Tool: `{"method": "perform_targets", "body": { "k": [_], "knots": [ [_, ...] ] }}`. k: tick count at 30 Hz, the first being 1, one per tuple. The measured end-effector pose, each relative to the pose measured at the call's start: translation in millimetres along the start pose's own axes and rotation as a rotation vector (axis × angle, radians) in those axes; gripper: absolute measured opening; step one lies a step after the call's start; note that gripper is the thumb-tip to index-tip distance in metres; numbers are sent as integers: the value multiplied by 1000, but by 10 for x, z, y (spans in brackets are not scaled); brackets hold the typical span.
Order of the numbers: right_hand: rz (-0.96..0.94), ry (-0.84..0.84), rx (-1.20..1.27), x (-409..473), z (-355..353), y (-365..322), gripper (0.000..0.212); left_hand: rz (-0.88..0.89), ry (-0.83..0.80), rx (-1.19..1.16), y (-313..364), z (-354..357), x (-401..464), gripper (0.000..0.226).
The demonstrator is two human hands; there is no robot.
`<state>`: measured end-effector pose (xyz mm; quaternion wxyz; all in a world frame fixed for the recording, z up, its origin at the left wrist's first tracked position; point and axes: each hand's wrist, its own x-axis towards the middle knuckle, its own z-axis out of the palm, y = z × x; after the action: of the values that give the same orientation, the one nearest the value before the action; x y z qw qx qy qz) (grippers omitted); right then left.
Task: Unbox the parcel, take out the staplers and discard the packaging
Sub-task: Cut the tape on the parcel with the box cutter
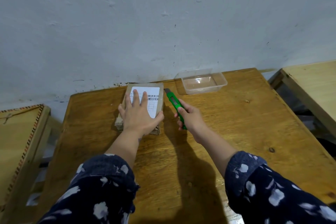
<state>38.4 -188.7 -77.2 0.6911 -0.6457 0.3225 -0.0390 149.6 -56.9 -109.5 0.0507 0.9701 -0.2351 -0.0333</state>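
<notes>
1. Head view, where things lie: the parcel (143,104) sits flat on the desk (218,132) near the back edge by the wall, label side up. It looks sealed to me, so the staplers are presumably inside; I cannot see them. A clear plastic tub (201,81) stands to the right of it, apart from the parcel.

2. Head view, risks: I judge the cut is about to start, with the blade end of the green utility knife (175,104) just beside the parcel's far right edge.
   - My left hand (140,114) lies on top of the box, close to where the blade would run. A slip sideways could meet the fingers.
   - Pushing the blade too deep could score whatever is packed inside.
   - If the holding hand presses too lightly, the box could skid towards the wall as the knife drags.

3. Head view, hands:
   - Left: spread flat, palm down, fingers fanned over the white label, thumb hooked over the near right edge. It holds nothing, only pins the parcel.
   - My right hand (189,117) is curled round the knife's handle, index finger laid along the top. The blade tip points away from me. I cannot tell whether it touches the cardboard.
</notes>
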Motion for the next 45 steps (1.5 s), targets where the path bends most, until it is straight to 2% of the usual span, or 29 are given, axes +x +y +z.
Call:
{"method": "perform_targets", "body": {
  "k": [18, 45],
  "knots": [
    [90, 38, -46, -29, -33, -62, 44, 10, 13, 21, -4, 9, -23, 93],
    [68, 69, -87, -284, 48, 192, 43, 55, -5, 67, -13, 20, -43, 90]
  ]
}}
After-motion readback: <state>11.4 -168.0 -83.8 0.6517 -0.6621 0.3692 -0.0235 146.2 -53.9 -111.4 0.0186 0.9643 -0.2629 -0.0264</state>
